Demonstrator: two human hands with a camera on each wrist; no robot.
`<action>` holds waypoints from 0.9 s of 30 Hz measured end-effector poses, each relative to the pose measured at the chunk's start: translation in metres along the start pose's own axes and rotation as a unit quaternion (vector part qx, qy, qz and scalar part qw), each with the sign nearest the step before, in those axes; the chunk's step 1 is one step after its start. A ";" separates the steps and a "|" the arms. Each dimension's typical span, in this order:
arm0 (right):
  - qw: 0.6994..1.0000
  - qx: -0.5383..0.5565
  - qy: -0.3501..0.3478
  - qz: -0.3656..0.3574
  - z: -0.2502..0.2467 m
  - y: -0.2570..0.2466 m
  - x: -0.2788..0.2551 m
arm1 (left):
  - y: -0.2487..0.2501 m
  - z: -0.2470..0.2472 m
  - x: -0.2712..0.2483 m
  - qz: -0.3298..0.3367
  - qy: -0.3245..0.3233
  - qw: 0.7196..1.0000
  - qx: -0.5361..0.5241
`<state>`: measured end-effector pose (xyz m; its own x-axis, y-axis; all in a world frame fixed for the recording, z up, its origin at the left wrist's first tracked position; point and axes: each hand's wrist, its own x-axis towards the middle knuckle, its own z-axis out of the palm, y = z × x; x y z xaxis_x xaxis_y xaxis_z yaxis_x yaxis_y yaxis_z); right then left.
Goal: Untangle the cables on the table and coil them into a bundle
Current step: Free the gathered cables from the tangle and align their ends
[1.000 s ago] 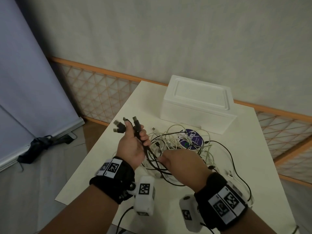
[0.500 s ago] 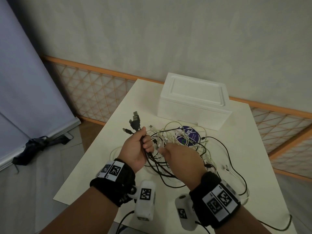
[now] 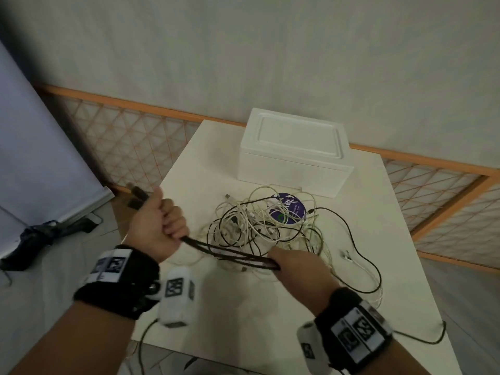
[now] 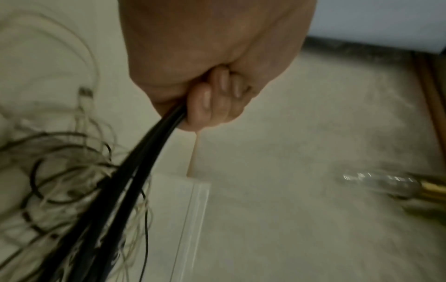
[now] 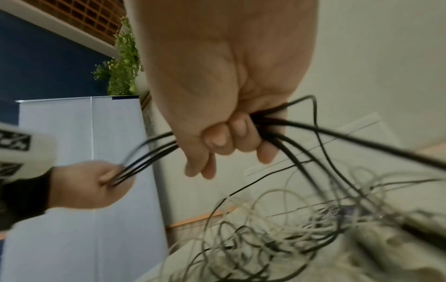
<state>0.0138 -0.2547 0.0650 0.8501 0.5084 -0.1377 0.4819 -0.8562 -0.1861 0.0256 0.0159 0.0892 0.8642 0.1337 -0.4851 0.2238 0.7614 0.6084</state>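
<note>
The left hand (image 3: 157,226) is fisted tight round several black cables (image 3: 230,254), its grip clamped just below their plugs (image 3: 136,197), which stick out past the thumb side. The strands run taut from that fist across to the right hand (image 3: 297,269), whose fingers (image 5: 237,137) are curled round the same black cables, so both grips are closed on one bunch, with a short stretched span between them. The left wrist view shows the fingertips (image 4: 207,106) folded over the strands where they leave the palm.

Just beyond the right grip lies the tangle (image 3: 270,226) of white and black cables, loose on the worktop (image 3: 365,190), draped over a round purple disc (image 3: 288,209). One black strand loops out to the right of the heap. Farthest away stands a white foam box (image 3: 295,155).

The risk, as I judge it: the black cables pass on from the right grip into the heap, so pulling the hands further apart could cinch a knot in the white loops, or drag the whole heap toward the near edge and over it. Trailing plugs may snag other loops.
</note>
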 end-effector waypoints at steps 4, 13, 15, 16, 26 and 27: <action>0.991 -0.045 0.123 -0.014 -0.005 0.039 -0.014 | 0.014 -0.050 0.005 0.001 0.107 0.994 -0.032; 0.984 -0.029 -0.145 0.102 0.023 0.064 -0.038 | -0.049 -0.077 0.017 -0.056 0.163 0.985 0.030; 0.970 0.027 -0.221 0.098 0.022 0.071 -0.038 | -0.061 -0.076 0.018 -0.067 0.171 0.982 0.035; 0.965 0.059 -0.240 0.091 0.021 0.075 -0.036 | -0.066 -0.076 0.020 -0.073 0.174 0.981 0.033; 0.983 0.171 -0.008 -0.070 -0.027 -0.014 0.060 | -0.073 -0.048 0.035 -0.089 0.213 0.972 0.035; 0.983 0.154 -0.031 -0.093 -0.019 -0.026 0.075 | -0.074 -0.045 0.037 -0.087 0.213 0.972 0.038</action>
<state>0.0689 -0.1960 0.0779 0.7338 0.6667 -0.1303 0.5327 -0.6838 -0.4987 0.0211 -0.0066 -0.0020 0.5481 0.2699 -0.7917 0.3969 0.7493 0.5302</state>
